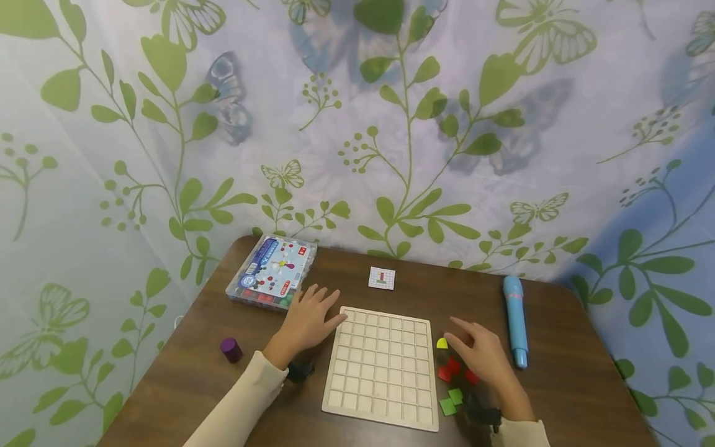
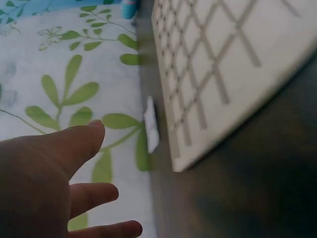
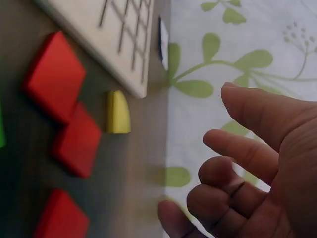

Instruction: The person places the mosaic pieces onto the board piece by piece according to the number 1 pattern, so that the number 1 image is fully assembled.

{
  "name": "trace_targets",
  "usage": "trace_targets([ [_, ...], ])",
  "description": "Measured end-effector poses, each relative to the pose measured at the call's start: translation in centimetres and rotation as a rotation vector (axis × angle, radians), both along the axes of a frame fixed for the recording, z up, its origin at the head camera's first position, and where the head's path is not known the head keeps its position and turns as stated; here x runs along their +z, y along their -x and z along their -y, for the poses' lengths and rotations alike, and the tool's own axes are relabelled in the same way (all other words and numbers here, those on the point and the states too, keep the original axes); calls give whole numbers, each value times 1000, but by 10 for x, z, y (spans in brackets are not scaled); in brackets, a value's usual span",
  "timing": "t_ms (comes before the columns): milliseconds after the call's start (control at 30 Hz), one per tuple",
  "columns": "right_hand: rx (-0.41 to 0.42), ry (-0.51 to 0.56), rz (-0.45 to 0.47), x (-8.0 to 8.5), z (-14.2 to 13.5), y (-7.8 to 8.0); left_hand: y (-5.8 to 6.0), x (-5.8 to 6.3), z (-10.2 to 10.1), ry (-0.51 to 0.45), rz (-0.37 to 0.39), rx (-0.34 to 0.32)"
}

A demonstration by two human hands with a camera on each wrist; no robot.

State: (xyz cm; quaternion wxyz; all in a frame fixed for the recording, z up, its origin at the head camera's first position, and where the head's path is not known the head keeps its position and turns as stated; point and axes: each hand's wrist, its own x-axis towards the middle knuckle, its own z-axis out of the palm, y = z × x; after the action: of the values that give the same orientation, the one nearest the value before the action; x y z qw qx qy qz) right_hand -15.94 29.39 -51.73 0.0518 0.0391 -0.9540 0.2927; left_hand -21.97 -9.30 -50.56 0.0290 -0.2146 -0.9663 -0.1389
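A pale wooden grid board [image 1: 385,366] lies flat on the table. My left hand [image 1: 308,320], fingers spread and holding nothing, is at the board's far left corner; I cannot tell whether the thumb touches it. To the right of the board, my right hand [image 1: 481,354] hovers with loosely bent fingers and nothing in them. Close by it lie a yellow rounded piece [image 3: 119,113], several red square tiles [image 3: 55,77] and green square tiles [image 1: 449,406]. A small card [image 1: 382,278] with a printed grid and coloured pattern lies beyond the board.
At the back left sits a clear plastic box [image 1: 272,271] with a printed label and coloured pieces inside. A purple cylinder [image 1: 231,349] stands left of my left arm. On the right lies a blue microphone-shaped object [image 1: 515,320]. A patterned curtain [image 1: 357,155] hangs behind the table.
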Motion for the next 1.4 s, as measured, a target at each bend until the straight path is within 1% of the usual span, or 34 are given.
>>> trace_targets([
  [133, -71, 61, 95, -16, -8, 3, -4, -24, 4, -47, 35, 4],
  [200, -95, 90, 123, -25, -12, 6, -6, -34, 6, -82, 30, -1],
  [233, -97, 113, 122, -29, -15, 7, -7, -37, 7, -101, 27, -9],
  [333, -106, 181, 110, -44, -24, 9, -9, -46, 12, -152, 39, -53],
  [400, -119, 217, 98, -51, -29, 9, -12, -50, 15, -169, 49, -89],
  [500, -133, 260, 107, -57, -34, 9, -13, -58, 19, -210, 77, -135],
  [633, -120, 275, 139, -61, -33, 10, -18, -68, 22, -253, 108, -163],
  [733, -126, 268, 103, -64, -31, 9, -22, -72, 25, -263, 102, -170],
  [867, -189, 263, 35, -70, -26, 4, -28, -76, 28, -269, 60, -185],
  [967, -207, 222, 41, -74, -18, 0, -34, -79, 30, -257, 49, -200],
  [1100, -212, 116, 67, -76, -9, -4, -40, -83, 30, -255, 66, -211],
  [1167, -219, 66, 75, -74, -7, -6, -40, -85, 29, -258, 69, -212],
  [1267, -234, 32, 89, -70, -5, -5, -38, -84, 27, -258, 51, -211],
  [1400, -241, -5, 83, -61, -2, -1, -32, -80, 26, -262, 23, -207],
])
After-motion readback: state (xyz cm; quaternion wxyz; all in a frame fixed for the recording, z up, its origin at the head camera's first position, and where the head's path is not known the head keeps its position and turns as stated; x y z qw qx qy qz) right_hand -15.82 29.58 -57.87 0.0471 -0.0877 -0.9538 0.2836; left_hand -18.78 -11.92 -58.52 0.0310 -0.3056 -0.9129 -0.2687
